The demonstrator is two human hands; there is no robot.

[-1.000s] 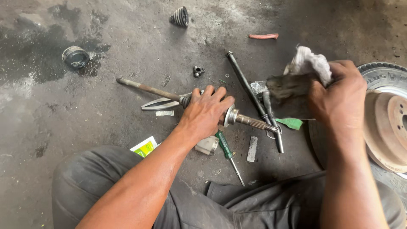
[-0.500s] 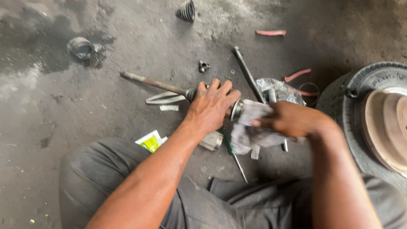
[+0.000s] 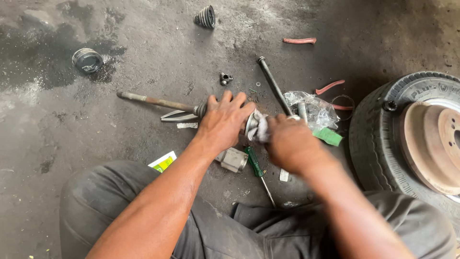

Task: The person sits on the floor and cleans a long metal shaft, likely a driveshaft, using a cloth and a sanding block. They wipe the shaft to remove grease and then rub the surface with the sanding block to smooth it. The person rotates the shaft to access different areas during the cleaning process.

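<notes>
While the left hand (image 3: 225, 122) still pins the axle shaft (image 3: 158, 102), the right hand (image 3: 290, 144) has brought the rag (image 3: 258, 128) against it.

Dull, greasy metal axle shaft (image 3: 158, 102); frayed whitish cloth rag (image 3: 259, 128); glossy green plastic screwdriver (image 3: 254, 163) handle; rough, oil-stained concrete floor (image 3: 62, 139); crinkled clear plastic bag (image 3: 314, 108).

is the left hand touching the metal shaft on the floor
Touching. The head view shows the left hand pressed flat over the metal shaft, fingers spread across it; the shaft runs in under the palm with no gap visible.
</notes>
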